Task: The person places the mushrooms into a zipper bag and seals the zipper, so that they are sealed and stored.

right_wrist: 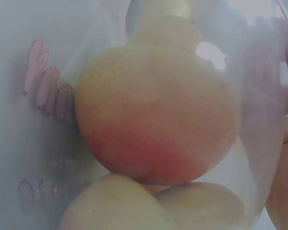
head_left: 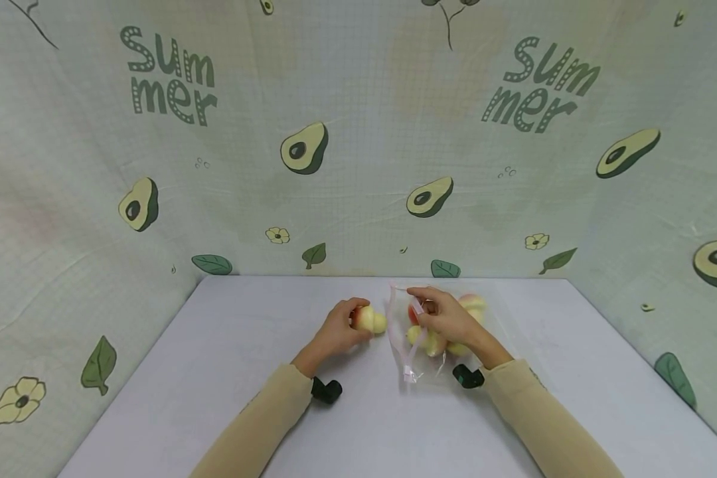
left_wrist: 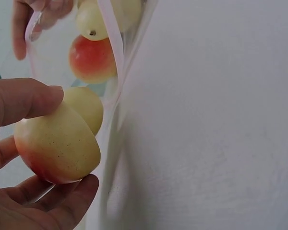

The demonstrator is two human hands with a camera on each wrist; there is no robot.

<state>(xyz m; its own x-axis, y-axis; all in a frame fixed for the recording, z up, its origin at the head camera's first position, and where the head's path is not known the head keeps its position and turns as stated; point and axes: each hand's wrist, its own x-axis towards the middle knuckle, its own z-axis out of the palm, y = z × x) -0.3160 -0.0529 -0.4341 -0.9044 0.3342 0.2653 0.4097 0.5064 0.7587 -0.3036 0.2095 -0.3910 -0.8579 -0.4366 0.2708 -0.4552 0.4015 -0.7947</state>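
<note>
My left hand [head_left: 342, 326] grips a yellow pear with a red blush [head_left: 367, 319], thumb on one side and fingers curled on the other. In the left wrist view the pear [left_wrist: 62, 141] is close to the mouth of a clear zip bag with a pink strip [left_wrist: 113, 36]. At the bag's upper opening edge, my right hand [head_left: 451, 317] pinches the plastic and holds the mouth up. Several more pears [head_left: 435, 344] lie inside the bag, partly hidden under the right hand. Seen through the plastic in the right wrist view, one red-and-yellow pear [right_wrist: 158, 115] fills the middle.
The bag lies on a white table [head_left: 263, 358], right of the left hand. A cloth [head_left: 358, 79] printed with avocados and leaves hangs behind and at both sides. Dark wrist cameras [head_left: 326, 390] show under both sleeves.
</note>
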